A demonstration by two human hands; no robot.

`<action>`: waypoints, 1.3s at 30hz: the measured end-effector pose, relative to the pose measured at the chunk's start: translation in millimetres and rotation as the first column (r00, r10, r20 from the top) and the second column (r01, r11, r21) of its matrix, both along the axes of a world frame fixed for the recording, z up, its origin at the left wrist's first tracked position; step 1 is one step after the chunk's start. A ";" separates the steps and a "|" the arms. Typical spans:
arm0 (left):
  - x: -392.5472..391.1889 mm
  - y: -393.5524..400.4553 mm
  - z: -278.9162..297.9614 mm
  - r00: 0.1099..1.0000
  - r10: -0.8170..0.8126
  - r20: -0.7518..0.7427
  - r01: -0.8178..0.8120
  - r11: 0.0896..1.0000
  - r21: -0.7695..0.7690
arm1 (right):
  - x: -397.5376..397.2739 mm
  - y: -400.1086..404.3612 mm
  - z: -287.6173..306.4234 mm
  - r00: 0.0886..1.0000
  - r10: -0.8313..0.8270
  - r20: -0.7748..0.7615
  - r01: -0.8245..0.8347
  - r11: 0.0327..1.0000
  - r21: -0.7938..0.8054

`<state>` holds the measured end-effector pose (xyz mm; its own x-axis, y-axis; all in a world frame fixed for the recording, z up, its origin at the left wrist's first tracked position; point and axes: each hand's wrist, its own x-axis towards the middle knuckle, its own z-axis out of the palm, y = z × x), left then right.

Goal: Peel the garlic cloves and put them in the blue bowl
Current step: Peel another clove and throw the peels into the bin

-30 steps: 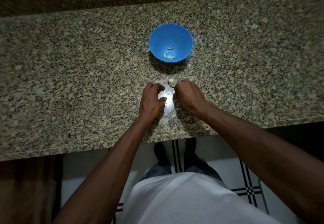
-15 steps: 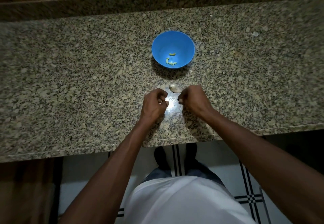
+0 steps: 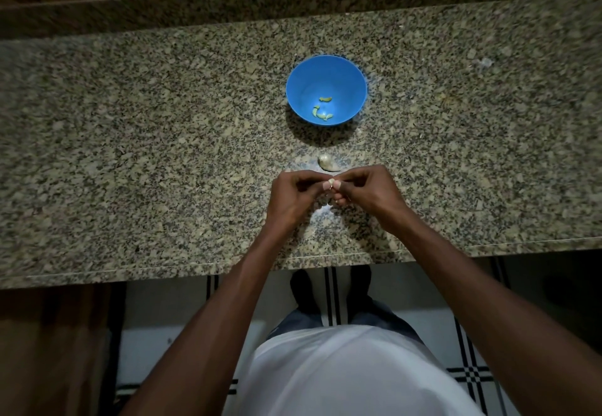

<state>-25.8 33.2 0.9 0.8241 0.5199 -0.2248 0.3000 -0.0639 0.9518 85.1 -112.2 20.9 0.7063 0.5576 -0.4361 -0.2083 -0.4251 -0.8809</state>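
**Two hands pinching a garlic clove above a granite counter**

The left hand [image 3: 294, 199] and right hand [image 3: 369, 192] meet, fingertips curled and pinching one small garlic clove [image 3: 330, 182] between them. Just beyond lies a garlic bulb [image 3: 325, 161]. Farther back, the blue bowl [image 3: 345, 73] holds peeled cloves [image 3: 322, 112].

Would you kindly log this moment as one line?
both hands pinch small garlic clove | blue plastic bowl holds peeled cloves | garlic piece on counter
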 end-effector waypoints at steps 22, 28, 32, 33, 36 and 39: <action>-4.3 -4.2 -8.6 0.998 0.054 -0.029 -0.059 0.970 -0.236 | 8.5 -0.8 0.1 0.991 0.065 -0.116 -0.073 0.995 -0.067; -3.9 -4.3 -13.8 1.000 0.004 0.000 -0.004 0.997 -0.082 | 23.7 -0.2 1.6 0.905 0.002 -0.425 -0.053 0.993 -0.109; -3.5 -4.1 -13.5 1.000 -0.029 -0.008 0.029 0.999 0.037 | 20.7 1.0 0.3 0.940 0.055 -0.337 -0.099 0.988 -0.115; -3.6 -4.2 -12.5 1.000 -0.027 -0.015 0.027 0.998 0.052 | 19.0 1.5 0.4 0.957 0.073 -0.279 -0.109 0.987 -0.115; -4.5 -4.8 -8.0 0.999 -0.011 -0.037 0.013 0.998 0.066 | 14.4 3.7 -1.1 0.988 0.110 -0.110 -0.128 0.977 -0.172; -6.2 -7.5 -7.6 0.999 0.003 -0.040 -0.001 0.999 0.054 | 13.1 5.1 -6.4 0.991 0.137 -0.014 -0.137 0.969 -0.204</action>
